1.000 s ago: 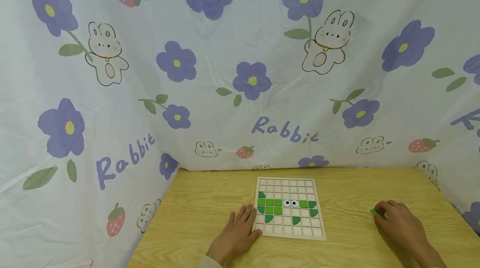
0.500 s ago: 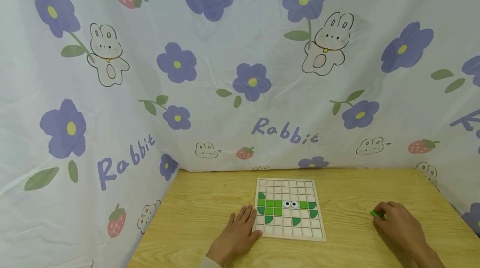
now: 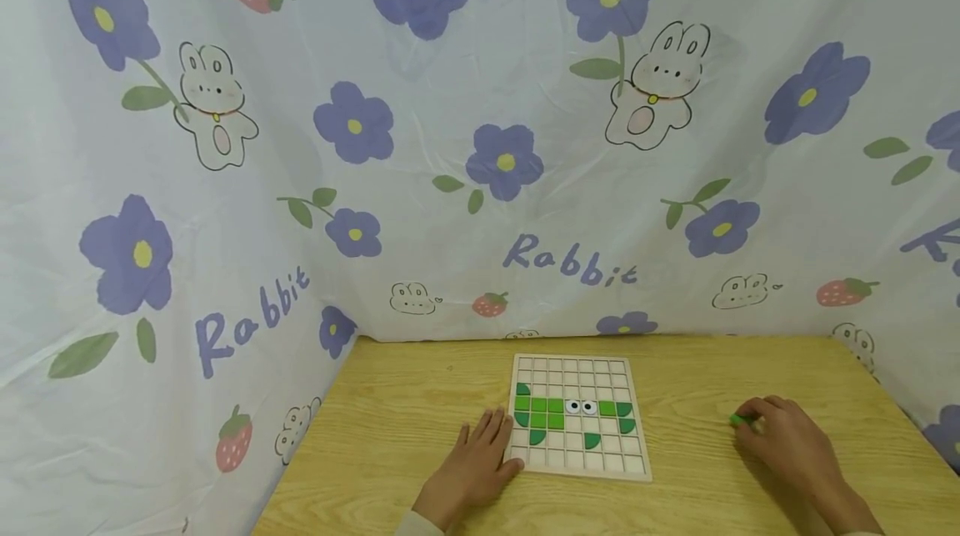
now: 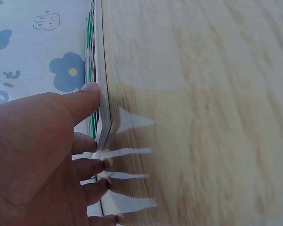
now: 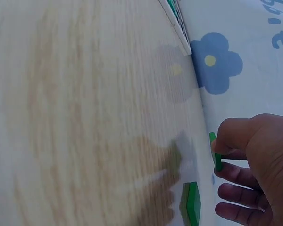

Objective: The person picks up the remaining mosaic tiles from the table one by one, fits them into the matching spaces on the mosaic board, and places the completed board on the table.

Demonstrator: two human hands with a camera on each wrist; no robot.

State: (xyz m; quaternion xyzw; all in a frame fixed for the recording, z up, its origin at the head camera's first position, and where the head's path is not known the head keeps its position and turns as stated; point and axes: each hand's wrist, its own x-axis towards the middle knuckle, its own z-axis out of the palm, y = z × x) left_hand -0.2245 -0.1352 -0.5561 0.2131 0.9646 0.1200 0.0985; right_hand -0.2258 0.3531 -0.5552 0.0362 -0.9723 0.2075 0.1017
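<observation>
A wooden grid board lies flat on the table, with green tiles and two eye tiles set across its middle rows. My left hand lies flat beside the board, its straight fingers touching the board's left edge. To the right of the board, my right hand pinches a small green tile between thumb and fingers, just above the table. In the right wrist view that green tile is held on edge, and a second green tile lies on the table below it.
The wooden table is boxed in by a white cloth printed with flowers, rabbits and strawberries, hanging at the back and on both sides. Bare wood runs between the board and my right hand.
My right hand has shifted a little left toward the board with the green tile in its pinch. The left hand and the board have not moved.
</observation>
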